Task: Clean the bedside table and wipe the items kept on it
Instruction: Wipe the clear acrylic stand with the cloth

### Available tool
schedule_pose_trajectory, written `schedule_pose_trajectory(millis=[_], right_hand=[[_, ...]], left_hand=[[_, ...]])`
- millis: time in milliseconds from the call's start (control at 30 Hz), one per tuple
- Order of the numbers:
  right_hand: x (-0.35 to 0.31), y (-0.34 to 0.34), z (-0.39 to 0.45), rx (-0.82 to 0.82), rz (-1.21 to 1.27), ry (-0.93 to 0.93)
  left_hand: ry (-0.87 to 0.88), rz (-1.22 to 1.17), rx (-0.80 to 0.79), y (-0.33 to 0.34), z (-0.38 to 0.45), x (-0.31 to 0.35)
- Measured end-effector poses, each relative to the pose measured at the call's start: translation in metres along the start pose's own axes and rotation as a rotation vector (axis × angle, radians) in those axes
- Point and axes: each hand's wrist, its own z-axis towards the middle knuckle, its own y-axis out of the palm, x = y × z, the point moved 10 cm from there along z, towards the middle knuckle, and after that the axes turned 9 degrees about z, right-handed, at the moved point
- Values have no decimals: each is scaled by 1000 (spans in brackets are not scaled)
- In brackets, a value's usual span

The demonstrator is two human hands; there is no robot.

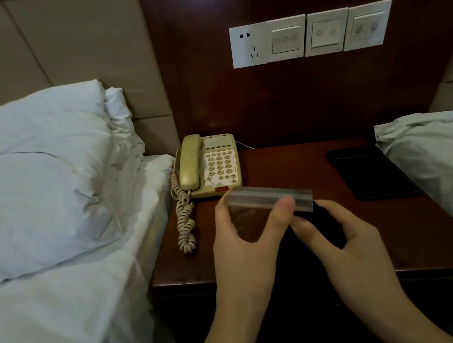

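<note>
A dark wooden bedside table [288,162] stands between two beds. Above its front half, my left hand [243,247] grips a clear acrylic block [263,195], thumb on the near face and fingers behind its left end. My right hand [360,249] curls around a dark cloth [325,217] held against the block's right end and underside; most of the cloth is hidden in shadow. A beige corded telephone [214,167] sits at the table's back left. A flat black tray [372,174] lies at the back right.
The phone's coiled cord [184,222] trails along the table's left edge. A white pillow [40,175] and sheets fill the left; more white bedding [439,156] overhangs the table's right side. A socket and switch panel [311,34] is on the wood wall behind.
</note>
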Motion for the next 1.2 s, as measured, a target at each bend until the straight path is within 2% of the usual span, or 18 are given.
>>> schedule_pose_trajectory(millis=[200,300,533,633,800,900,1033,1133,1200], right_hand=[[-13,-1,5,-110,-96,-70],[-21,-4,2,-157,-182,-97],[-33,-25,3,-145,25,-27],[-23,-15,1,-183,87,100],[5,19,-15,-374,180,412],[13,24,-19,-376,256,496],[14,25,-19,-360,212,480],[5,29,-20,-321,158,436],[0,17,-17,-185,112,381]], left_hand=[[40,-53,-107,2,8,5],[69,-86,-105,1,9,6],[13,-299,-43,-13,17,3],[60,-238,-59,-8,15,2],[89,-181,-104,2,12,2],[146,-82,-50,-6,16,10],[211,-99,-115,-1,13,23],[130,-215,-122,-1,11,17],[65,-248,-129,-3,13,8]])
